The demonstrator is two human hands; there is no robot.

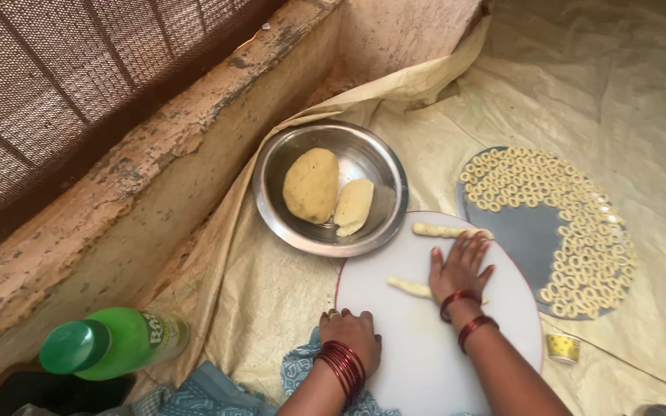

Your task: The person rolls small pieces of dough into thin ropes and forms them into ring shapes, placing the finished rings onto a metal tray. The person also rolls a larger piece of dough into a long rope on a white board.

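Note:
My right hand (460,266) lies flat, fingers spread, on a round white board (425,347), pressing on a thin roll of pale dough (408,287) that sticks out to its left. A second dough roll (437,229) lies at the board's far edge, just beyond my fingertips. My left hand (352,333) rests palm down on the board's near left rim, holding nothing. Both wrists wear red bangles. A steel bowl (383,166) beyond the board holds two lumps of dough (311,185).
A grey round tray (526,231) at the right carries several small dough rings (580,223). A green plastic bottle (109,343) lies at the lower left by a crumbling low wall (140,169). A small yellow cup (563,348) sits near the board. Cream sheeting covers the floor.

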